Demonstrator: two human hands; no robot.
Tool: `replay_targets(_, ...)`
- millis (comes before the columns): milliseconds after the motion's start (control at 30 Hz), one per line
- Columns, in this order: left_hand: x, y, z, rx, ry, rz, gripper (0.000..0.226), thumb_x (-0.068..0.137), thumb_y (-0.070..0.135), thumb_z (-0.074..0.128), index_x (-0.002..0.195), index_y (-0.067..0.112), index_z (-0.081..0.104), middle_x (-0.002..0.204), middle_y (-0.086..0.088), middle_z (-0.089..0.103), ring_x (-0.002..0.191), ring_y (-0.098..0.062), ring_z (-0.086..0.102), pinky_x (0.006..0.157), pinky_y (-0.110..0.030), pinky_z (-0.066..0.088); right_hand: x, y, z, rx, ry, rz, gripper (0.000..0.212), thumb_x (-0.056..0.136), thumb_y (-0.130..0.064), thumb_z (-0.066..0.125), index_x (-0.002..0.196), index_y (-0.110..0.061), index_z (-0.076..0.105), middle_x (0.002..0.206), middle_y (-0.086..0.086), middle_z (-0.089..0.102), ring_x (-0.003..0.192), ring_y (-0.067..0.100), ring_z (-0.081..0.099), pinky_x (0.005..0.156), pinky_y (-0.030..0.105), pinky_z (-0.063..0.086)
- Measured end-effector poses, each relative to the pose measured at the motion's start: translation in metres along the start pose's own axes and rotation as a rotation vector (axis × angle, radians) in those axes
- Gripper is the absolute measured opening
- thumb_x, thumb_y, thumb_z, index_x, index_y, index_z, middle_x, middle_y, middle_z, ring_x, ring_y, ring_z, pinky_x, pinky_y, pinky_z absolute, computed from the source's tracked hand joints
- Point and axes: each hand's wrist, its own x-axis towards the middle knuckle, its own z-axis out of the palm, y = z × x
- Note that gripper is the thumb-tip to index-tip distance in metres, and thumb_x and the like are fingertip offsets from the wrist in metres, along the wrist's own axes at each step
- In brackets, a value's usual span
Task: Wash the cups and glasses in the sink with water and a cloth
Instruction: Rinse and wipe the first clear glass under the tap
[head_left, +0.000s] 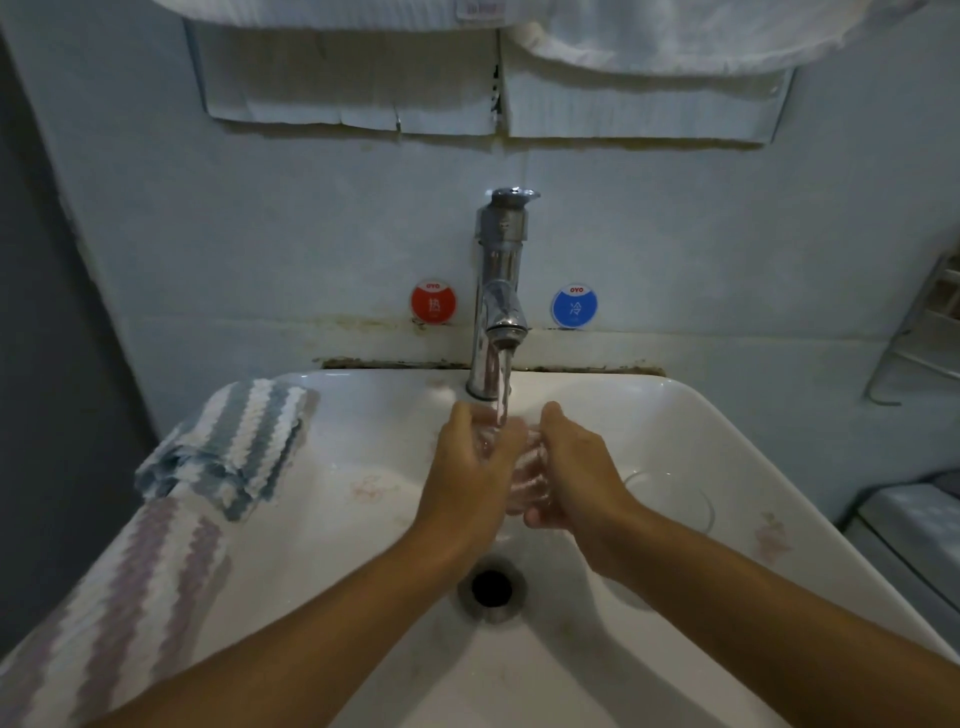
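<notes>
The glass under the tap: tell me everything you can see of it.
The glass is clear and colourless, and looks like a plain tumbler. It is held over the sink, tilted with its mouth toward the tap, whose running stream falls into it. The left hand wraps its far end and the right hand grips its near end. The fingers hide much of its wall.

White sink basin w/ dark round drain at bottom center. Striped cloth draped over my left rim, blue/white folds on top, purple/white part running toward me. Clear glass lying in basin on right side. Chrome faucet mounted at back rim, water running.
</notes>
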Motion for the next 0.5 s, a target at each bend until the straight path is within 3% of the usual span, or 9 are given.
replay_targets(167, 0.006, 0.005, -0.01, -0.084, 0.102, -0.145, 0.032, 0.102, 0.048, 0.036, 0.109, 0.02, 0.051, 0.098, -0.003, 0.063, 0.074, -0.017, 0.063, 0.053, -0.025, 0.05, -0.003, 0.005, 0.011, -0.058, -0.06, -0.14, 0.037, 0.093, -0.051, 0.056, 0.113, -0.02, 0.055, 0.096, 0.001, 0.067, 0.071, 0.011, 0.065, 0.056, 0.018, 0.05)
replay_targets(267, 0.008, 0.004, -0.014, -0.2, 0.11, -0.259, 0.036, 0.103, 0.05, 0.033, 0.111, 0.022, 0.055, 0.099, -0.005, 0.067, 0.077, -0.022, 0.068, 0.06, -0.031, 0.055, -0.006, 0.006, 0.013, -0.035, -0.081, -0.207, 0.039, 0.085, -0.045, 0.068, 0.115, -0.025, 0.055, 0.099, -0.005, 0.068, 0.075, 0.005, 0.068, 0.058, 0.011, 0.048)
replay_targets(400, 0.007, 0.002, -0.016, -0.39, 0.044, -0.362, 0.046, 0.101, 0.053, 0.034, 0.114, 0.021, 0.065, 0.102, -0.006, 0.073, 0.089, -0.026, 0.073, 0.072, -0.037, 0.061, -0.002, 0.008, 0.013, 0.07, -0.08, -0.158, 0.064, 0.068, -0.048, 0.082, 0.121, -0.025, 0.054, 0.11, 0.0, 0.069, 0.097, 0.015, 0.069, 0.085, 0.031, 0.055)
replay_targets(500, 0.005, -0.001, -0.014, -0.504, 0.009, -0.433, 0.046, 0.101, 0.047, 0.039, 0.111, 0.014, 0.068, 0.105, -0.011, 0.074, 0.096, -0.029, 0.072, 0.086, -0.045, 0.058, -0.001, 0.01, 0.013, 0.103, -0.051, -0.141, 0.055, 0.069, -0.046, 0.082, 0.116, -0.023, 0.063, 0.106, 0.001, 0.073, 0.098, 0.018, 0.07, 0.089, 0.036, 0.054)
